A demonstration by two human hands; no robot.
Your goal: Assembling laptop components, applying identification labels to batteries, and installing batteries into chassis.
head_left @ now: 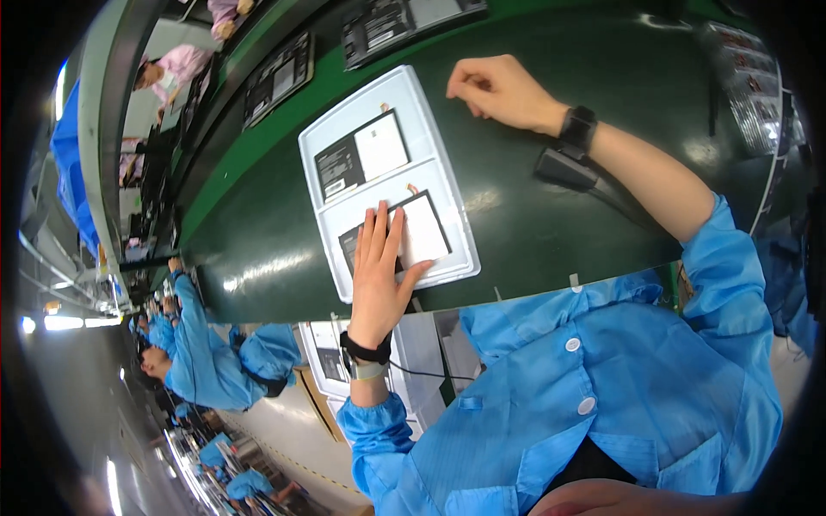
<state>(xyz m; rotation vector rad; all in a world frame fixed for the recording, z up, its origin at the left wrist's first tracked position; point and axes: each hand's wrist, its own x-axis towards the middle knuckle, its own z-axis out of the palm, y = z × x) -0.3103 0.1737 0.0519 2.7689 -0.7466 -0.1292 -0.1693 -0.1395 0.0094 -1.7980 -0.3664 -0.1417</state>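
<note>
A pale two-compartment tray (311, 163) lies on the green work surface in front of me. Each compartment holds a flat black-and-white battery with a small copper-coloured tab: the far battery (381, 148) is fully visible, while the near battery (423, 230) is partly covered. Across that near one rests my left hand (379, 275), palm down with fingers stretched out. To the right of the tray, over the bare surface, is my right hand (499, 90). Its fingers are loosely curled, with nothing visible in them. Both wrists wear black bands.
More black battery packs (391, 30) sit along the far side, beside another pack (280, 79). Clear plastic packaging (747, 86) lies at the far right. Stacked white trays (413, 353) stand below the table edge. Co-workers in blue (211, 353) and pink (181, 69) are at the left.
</note>
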